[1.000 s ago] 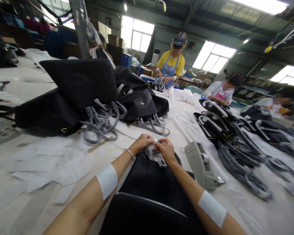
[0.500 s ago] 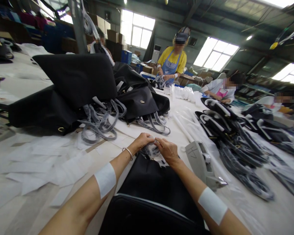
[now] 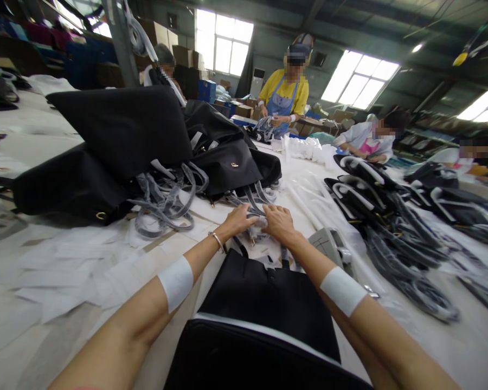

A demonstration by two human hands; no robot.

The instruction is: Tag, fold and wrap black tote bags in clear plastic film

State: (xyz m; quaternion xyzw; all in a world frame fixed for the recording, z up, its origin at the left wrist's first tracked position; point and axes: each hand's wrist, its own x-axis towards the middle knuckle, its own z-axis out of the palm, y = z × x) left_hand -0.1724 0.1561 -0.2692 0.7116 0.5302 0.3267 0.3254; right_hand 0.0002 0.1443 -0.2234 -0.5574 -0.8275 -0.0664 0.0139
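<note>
The desk (image 3: 201, 284) carries all the parts; use the black bag (image 3: 268, 292) nearest you as reference. A bag pile (image 3: 130, 124) lies beyond it to the left. The bag lies flat, its far edge toward the wrapped straps (image 3: 256, 222). A grey dispenser (image 3: 327, 244) sits beyond the bag, to the right. At the straps, your left hand (image 3: 236, 221) is partly open, thumb apart from the fingers; your right hand (image 3: 280, 223) lies with fingers extended, its hold unclear. Advisable: press evenly with both hands, keep the straps untwisted, and avoid dragging the bag or tearing the wrap.
</note>
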